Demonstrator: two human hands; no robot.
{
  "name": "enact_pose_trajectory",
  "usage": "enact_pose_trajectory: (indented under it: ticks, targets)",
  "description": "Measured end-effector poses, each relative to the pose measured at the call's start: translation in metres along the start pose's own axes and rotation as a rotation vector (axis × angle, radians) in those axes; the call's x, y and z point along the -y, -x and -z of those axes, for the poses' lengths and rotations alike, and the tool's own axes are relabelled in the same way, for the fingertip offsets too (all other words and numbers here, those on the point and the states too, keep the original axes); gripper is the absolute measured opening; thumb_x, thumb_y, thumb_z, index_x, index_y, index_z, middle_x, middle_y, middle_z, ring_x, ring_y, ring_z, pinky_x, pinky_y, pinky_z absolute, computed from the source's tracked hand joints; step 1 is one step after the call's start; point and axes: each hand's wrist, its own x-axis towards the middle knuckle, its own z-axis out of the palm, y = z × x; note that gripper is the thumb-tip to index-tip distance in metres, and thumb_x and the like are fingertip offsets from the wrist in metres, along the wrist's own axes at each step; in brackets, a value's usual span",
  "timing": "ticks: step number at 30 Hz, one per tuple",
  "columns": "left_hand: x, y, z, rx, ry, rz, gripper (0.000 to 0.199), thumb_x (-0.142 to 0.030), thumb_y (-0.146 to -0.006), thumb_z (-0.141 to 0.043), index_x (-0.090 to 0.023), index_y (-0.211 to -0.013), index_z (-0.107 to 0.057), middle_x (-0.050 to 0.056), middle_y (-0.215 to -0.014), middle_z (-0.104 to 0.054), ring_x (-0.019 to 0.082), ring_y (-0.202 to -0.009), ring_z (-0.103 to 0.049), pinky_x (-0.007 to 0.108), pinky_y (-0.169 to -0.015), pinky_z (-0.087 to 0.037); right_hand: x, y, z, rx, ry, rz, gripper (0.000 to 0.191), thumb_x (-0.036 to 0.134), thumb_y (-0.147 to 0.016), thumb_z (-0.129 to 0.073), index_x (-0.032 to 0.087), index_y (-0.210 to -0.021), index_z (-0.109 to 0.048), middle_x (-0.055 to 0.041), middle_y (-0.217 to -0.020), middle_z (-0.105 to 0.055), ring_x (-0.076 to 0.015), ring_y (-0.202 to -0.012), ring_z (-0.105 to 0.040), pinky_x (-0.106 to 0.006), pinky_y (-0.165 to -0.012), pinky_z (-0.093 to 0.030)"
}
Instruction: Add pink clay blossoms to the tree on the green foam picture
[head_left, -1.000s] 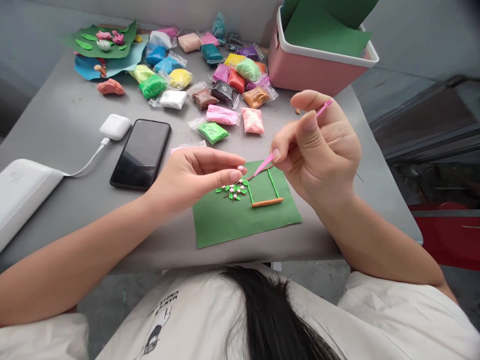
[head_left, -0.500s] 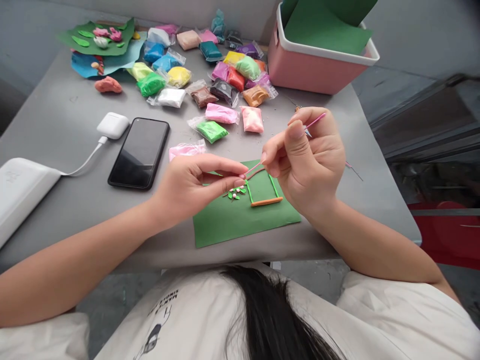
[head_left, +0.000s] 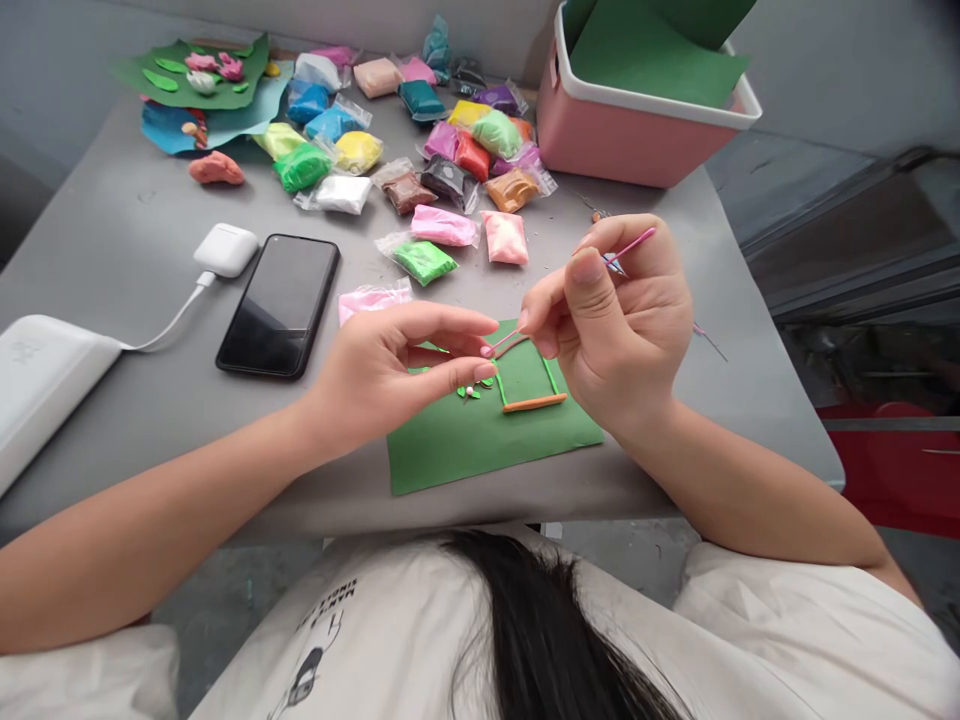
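My right hand (head_left: 622,315) pinches a thin pink stick (head_left: 630,246) that slants down to the left. Its lower tip, with a small pink bit (head_left: 487,351) on it, lies between the parted thumb and fingers of my left hand (head_left: 405,370). Beneath both hands is a green sheet (head_left: 495,445). On it stands a frame of two green strips (head_left: 551,376), an orange strip (head_left: 535,403) at the bottom and a brownish strip (head_left: 512,346) at the top. Small green leaves with a white dot (head_left: 470,391) are left of the frame, partly hidden by my left hand.
Several bagged clay packs (head_left: 442,226) spread across the back. A phone (head_left: 278,306), a white earphone case (head_left: 226,250) and a power bank (head_left: 52,390) lie left. A pink basket (head_left: 630,140) stands back right; finished clay pieces on sheets (head_left: 161,85) are back left.
My left thumb has moved slightly down, away from the fingers, uncovering the pink bit at the stick's tip. My right hand has shifted a little with the stick.
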Motion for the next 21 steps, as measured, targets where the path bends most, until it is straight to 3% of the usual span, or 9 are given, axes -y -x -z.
enact_pose_trajectory:
  ticks: [6,10,21]
  targets:
    - [-0.003,-0.0012,0.0011,-0.001,-0.004,0.025,0.04,-0.049,-0.083,-0.09,-0.014,-0.103,-0.086,0.009,-0.097,-0.085,0.017,-0.081,-0.081,0.022,-0.071,-0.068,0.0022,-0.0002,-0.001,-0.034,0.087,-0.011,0.031,0.063,-0.1,-0.066,0.034,-0.103,-0.056,0.0074,-0.068,-0.067,-0.0115,-0.047,-0.052,-0.031,-0.048,-0.047]
    - [-0.0039,-0.001,0.0018,0.017,-0.006,0.033,0.049,-0.061,-0.089,-0.08,-0.015,-0.104,-0.086,0.008,-0.088,-0.084,0.017,-0.079,-0.08,0.025,-0.076,-0.068,0.0034,-0.0001,-0.0035,-0.052,0.098,-0.002,0.03,0.061,-0.1,-0.067,0.034,-0.099,-0.054,0.0079,-0.066,-0.066,-0.0123,-0.047,-0.052,-0.032,-0.049,-0.049]
    - [-0.0068,-0.0006,0.0003,0.02,0.059,0.108,0.051,-0.065,-0.091,-0.075,-0.016,-0.101,-0.085,0.007,-0.089,-0.085,0.019,-0.085,-0.082,0.027,-0.079,-0.069,0.0009,0.0031,-0.0021,-0.004,0.1,-0.04,0.032,0.063,-0.101,-0.064,0.033,-0.102,-0.052,0.0063,-0.074,-0.069,-0.0117,-0.049,-0.052,-0.032,-0.05,-0.05]
